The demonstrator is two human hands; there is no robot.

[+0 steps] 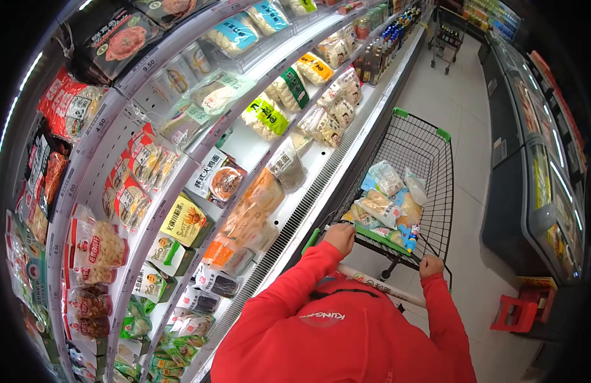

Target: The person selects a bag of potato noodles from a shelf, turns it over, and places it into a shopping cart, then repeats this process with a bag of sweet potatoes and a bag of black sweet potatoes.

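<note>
My left hand (340, 239) is closed at the near left corner of a shopping cart (447, 191), by its green edge. At the near right corner my right hand (431, 265) is curled against the cart's frame. Exactly what lies under the fingers of either hand is hard to see. A pale printed handlebar (378, 285) crosses in front of my red sweatshirt, below both hands. Inside the black wire basket lie several bagged foods: a clear pack (386, 177), a long pale pack (379, 205) and a small blue pack (410, 237).
A refrigerated shelf (295, 220) with several packaged foods runs along my left. On the right stand glass-topped freezers (509, 147), with a red plastic stool (515, 315) near them. Another cart (447, 38) stands farther up the tiled aisle (464, 115).
</note>
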